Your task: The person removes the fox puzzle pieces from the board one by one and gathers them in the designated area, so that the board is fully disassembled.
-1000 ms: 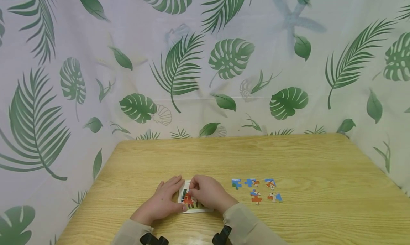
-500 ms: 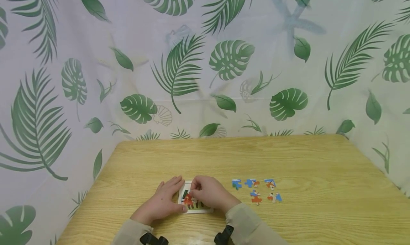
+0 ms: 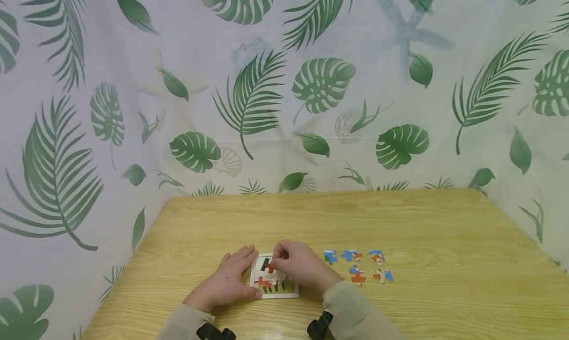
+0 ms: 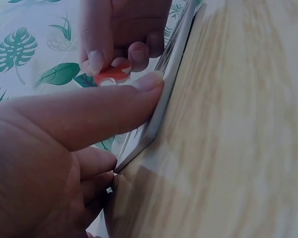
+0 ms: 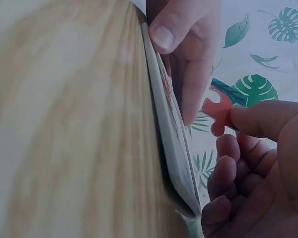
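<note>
A small white-rimmed puzzle tray (image 3: 284, 296) lies on the table, its lower part filled with pieces in red, dark stripes and green. My left hand (image 3: 226, 280) rests flat along the tray's left side, fingers straight, thumb over the lower left corner. Between thumb and forefinger, my right hand (image 3: 304, 266) pinches a red and dark green puzzle piece (image 3: 268, 267) above the pale upper part of the tray. The right wrist view shows this puzzle piece (image 5: 219, 111) tilted and clear of the tray. My right hand hides the tray's upper right.
Several loose puzzle pieces in blue, orange and white lie right of the tray, among them a blue and green piece (image 3: 330, 257) and a red one (image 3: 357, 276). The wooden table (image 3: 422, 226) meets a leaf-patterned curtain (image 3: 266, 167) behind.
My right hand has raised the red and green piece away from the lower row, up and slightly right. My left hand stays at the tray's left side.
</note>
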